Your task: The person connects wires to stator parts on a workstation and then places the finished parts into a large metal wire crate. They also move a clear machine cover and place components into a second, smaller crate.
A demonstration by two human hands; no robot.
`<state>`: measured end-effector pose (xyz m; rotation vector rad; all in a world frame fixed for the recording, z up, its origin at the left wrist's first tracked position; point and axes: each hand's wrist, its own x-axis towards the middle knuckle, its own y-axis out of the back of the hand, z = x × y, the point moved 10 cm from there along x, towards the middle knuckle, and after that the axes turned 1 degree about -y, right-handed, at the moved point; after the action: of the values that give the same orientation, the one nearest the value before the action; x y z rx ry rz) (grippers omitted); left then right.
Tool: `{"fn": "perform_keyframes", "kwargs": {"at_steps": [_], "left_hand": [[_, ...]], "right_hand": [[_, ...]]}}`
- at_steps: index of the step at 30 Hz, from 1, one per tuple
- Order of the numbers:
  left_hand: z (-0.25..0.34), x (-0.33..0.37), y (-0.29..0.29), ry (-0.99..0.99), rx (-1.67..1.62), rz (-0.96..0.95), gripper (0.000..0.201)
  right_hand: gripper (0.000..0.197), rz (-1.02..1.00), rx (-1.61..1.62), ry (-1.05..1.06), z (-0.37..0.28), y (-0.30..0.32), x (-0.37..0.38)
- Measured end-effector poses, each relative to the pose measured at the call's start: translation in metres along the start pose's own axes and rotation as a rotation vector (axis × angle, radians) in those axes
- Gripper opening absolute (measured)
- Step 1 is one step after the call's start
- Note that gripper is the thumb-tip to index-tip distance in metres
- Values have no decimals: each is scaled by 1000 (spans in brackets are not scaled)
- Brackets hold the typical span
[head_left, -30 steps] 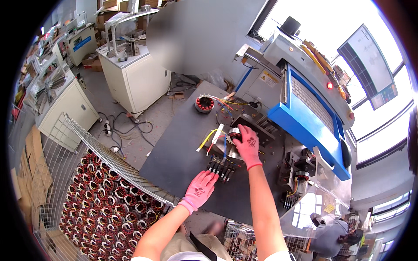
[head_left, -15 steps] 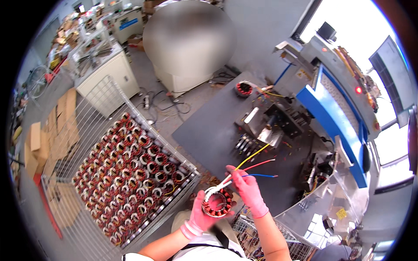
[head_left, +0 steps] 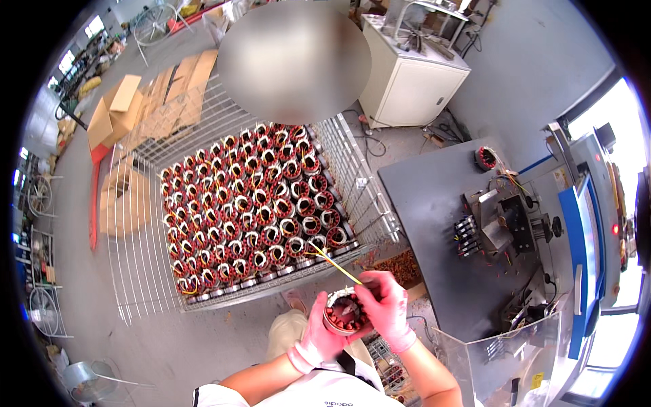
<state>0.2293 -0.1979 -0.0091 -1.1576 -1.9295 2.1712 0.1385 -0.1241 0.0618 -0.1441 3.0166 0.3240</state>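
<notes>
Between my two pink-gloved hands is a motor stator, a metal ring with red-brown coils point(head_left: 337, 321), its open middle facing up. My left hand point(head_left: 321, 338) is closed around its left side and underside. At its right rim, my right hand point(head_left: 388, 306) has its fingers curled against the ring and the base of the leads. Thin lead wires point(head_left: 341, 266), a yellow one clearest, stick out up and left past the right fingers. Their free ends overlap the near edge of a wire basket point(head_left: 237, 296) packed with rows of similar stators point(head_left: 247, 203).
To the right, a dark worktable point(head_left: 434, 203) carries a metal fixture point(head_left: 498, 230) and another stator point(head_left: 485, 159). A blue-edged machine point(head_left: 576, 264) and a clear plastic guard point(head_left: 488, 359) stand beyond it. Behind are a white cabinet point(head_left: 407, 88) and cardboard point(head_left: 119, 112).
My view has turned left, bringing the basket nearer the middle. My right hand has come in from the outstretched leads to the stator's rim, and the leads now point up-left instead of right.
</notes>
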Motion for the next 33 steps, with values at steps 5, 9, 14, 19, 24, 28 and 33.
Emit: {"fn": "perform_keyframes", "kwargs": {"at_steps": [5,9,14,19,24,28,33], "left_hand": [[63,-6,39,-57,-107,54,68],[117,-14,50,-100,-88,133,70],[165,1,93,-215,11,15,65],[198,11,165,-247,15,272,49],[193,-23,255,-274,148,545,45],[157,-41,320,-349,22,611,46],[135,-15,340,-309,40,698,51]], "right_hand": [[10,-385,-670,344,-30,-110,12],[24,-760,-547,122,-13,-166,32],[37,-1040,-674,346,14,-227,42],[33,-879,-607,36,94,-241,113],[30,-320,-835,53,260,-233,255],[29,-228,-905,61,329,-284,339],[27,-258,-1098,116,379,-331,397]]}}
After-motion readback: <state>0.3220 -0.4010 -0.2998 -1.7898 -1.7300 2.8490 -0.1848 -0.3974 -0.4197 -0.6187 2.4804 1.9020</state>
